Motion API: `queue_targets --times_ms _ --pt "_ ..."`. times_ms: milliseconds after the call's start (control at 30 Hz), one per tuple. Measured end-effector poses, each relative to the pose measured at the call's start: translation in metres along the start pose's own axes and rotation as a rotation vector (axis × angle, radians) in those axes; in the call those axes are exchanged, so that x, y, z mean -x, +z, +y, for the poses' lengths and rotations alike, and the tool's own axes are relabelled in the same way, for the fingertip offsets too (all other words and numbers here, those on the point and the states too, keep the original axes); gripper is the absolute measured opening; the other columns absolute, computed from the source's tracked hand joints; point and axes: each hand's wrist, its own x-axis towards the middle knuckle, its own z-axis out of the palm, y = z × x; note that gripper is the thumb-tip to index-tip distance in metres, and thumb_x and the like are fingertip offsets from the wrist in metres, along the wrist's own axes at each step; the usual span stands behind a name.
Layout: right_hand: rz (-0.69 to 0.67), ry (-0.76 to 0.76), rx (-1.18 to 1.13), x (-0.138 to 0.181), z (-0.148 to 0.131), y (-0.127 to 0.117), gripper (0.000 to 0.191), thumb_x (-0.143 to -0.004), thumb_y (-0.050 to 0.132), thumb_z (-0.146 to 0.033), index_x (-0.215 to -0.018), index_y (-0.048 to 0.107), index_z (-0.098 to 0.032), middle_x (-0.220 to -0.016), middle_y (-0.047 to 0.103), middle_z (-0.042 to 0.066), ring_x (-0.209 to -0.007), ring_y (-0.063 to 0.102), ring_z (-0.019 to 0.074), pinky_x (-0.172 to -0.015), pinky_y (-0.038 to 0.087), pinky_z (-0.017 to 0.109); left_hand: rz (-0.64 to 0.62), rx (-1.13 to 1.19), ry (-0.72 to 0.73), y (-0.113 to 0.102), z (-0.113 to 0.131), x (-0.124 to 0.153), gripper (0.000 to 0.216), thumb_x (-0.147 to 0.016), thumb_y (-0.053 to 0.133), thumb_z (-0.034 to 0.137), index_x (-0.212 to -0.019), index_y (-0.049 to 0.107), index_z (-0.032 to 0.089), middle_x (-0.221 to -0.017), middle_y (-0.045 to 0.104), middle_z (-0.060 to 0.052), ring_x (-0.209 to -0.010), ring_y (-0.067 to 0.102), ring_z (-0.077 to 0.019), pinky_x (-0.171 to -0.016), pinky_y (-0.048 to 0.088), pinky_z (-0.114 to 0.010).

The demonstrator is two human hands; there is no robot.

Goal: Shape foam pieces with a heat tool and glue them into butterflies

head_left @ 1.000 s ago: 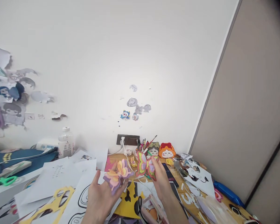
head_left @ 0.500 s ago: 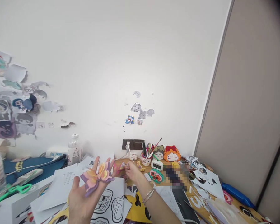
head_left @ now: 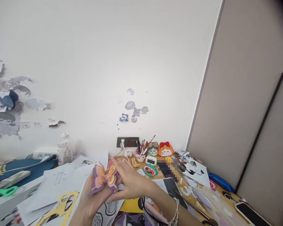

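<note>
A layered paper butterfly in purple, pink and yellow lies across my left hand, which bears it on the upturned palm. Close on its right side is my right hand, thumb and fingers apart. Whether the right fingertips touch the wing edge, I cannot tell. Behind that hand, a smaller yellow butterfly rests on the desk. Under both hands lie line-drawing sheets and a yellow paper piece, partly hidden by my forearms.
At the back stand a pen cup, a small white clock and a plastic bottle. Green scissors lie on the left, beside a power strip. Paper scraps cover the right side, near a blue tube and a phone.
My right hand has come back from the small items at the rear to beside the butterfly in my left hand. The left fingers have folded in behind it. The view has turned slightly right.
</note>
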Motion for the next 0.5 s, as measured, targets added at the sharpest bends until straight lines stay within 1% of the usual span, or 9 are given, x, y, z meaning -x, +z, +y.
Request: queue_targets --times_ms 67,133,200,267,333,400,467,500 --pt "0.065 -0.019 0.124 0.006 0.003 0.003 0.108 -0.066 0.071 -0.045 -0.145 0.004 -0.016 -0.145 0.027 0.017 -0.136 0.018 0.0293 -0.110 0.003 0.049 -0.033 -0.009 -0.016 0.001 -0.011 -0.001 0.058 -0.087 0.041 0.042 -0.135 0.038 0.009 -0.126 0.054 -0.021 -0.126 0.040 -0.0334 -0.106 0.026 -0.057" --pt "0.112 0.009 0.172 0.013 0.008 0.003 0.109 -0.064 0.072 -0.044 -0.145 0.005 -0.015 -0.139 0.036 0.018 -0.131 0.028 0.0293 -0.110 0.004 0.050 -0.065 -0.023 -0.047 0.000 -0.020 -0.001 0.064 -0.085 0.042 0.049 -0.135 0.037 0.009 -0.128 0.052 -0.021 -0.129 0.036 -0.0339 -0.106 0.024 -0.058" --pt "0.157 0.046 0.183 0.021 0.011 -0.001 0.109 -0.063 0.073 -0.041 -0.145 0.006 -0.015 -0.134 0.041 0.017 -0.128 0.032 0.0286 -0.110 0.006 0.049 -0.088 -0.040 -0.079 -0.001 -0.027 -0.001 0.072 -0.083 0.043 0.055 -0.135 0.035 0.006 -0.128 0.051 -0.023 -0.130 0.033 -0.0352 -0.105 0.024 -0.060" --pt "0.238 0.082 0.187 0.031 0.011 -0.008 0.103 -0.065 0.072 -0.037 -0.145 0.010 -0.017 -0.132 0.041 0.014 -0.127 0.031 0.0275 -0.110 0.009 0.047 -0.106 -0.054 -0.102 -0.001 -0.032 0.000 0.078 -0.081 0.045 0.059 -0.135 0.035 0.005 -0.128 0.050 -0.025 -0.129 0.033 -0.0377 -0.104 0.025 -0.061" --pt "0.329 0.119 0.173 0.041 0.010 -0.016 0.095 -0.068 0.069 -0.030 -0.144 0.014 -0.019 -0.132 0.041 0.012 -0.126 0.031 0.0261 -0.109 0.016 0.045 -0.127 -0.084 -0.131 0.001 -0.035 0.001 0.075 -0.081 0.048 0.055 -0.134 0.035 0.004 -0.128 0.049 -0.027 -0.127 0.035 -0.0401 -0.102 0.029 -0.060" --pt "0.405 0.154 0.139 0.051 0.008 -0.023 0.088 -0.070 0.064 -0.022 -0.143 0.016 -0.023 -0.135 0.037 0.011 -0.128 0.029 0.0246 -0.108 0.021 0.042 -0.142 -0.166 -0.134 0.004 -0.039 0.002 0.065 -0.084 0.051 0.044 -0.134 0.036 0.005 -0.128 0.049 -0.027 -0.124 0.039 -0.0411 -0.100 0.033 -0.059" --pt "0.434 0.188 0.069 0.062 0.007 -0.028 0.086 -0.070 0.061 -0.017 -0.143 0.016 -0.026 -0.141 0.031 0.009 -0.131 0.025 0.0232 -0.107 0.023 0.039 -0.101 -0.302 -0.081 0.006 -0.045 0.001 0.056 -0.084 0.054 0.031 -0.131 0.038 0.007 -0.125 0.052 -0.025 -0.118 0.047 -0.0397 -0.098 0.039 -0.057" --pt "0.419 0.207 0.019 0.067 0.008 -0.029 0.088 -0.070 0.062 -0.018 -0.144 0.015 -0.028 -0.144 0.026 0.008 -0.133 0.022 0.0231 -0.107 0.024 0.039 -0.059 -0.369 -0.049 0.005 -0.048 -0.001 0.053 -0.083 0.056 0.026 -0.130 0.039 0.009 -0.123 0.054 -0.024 -0.114 0.051 -0.0382 -0.096 0.041 -0.055"
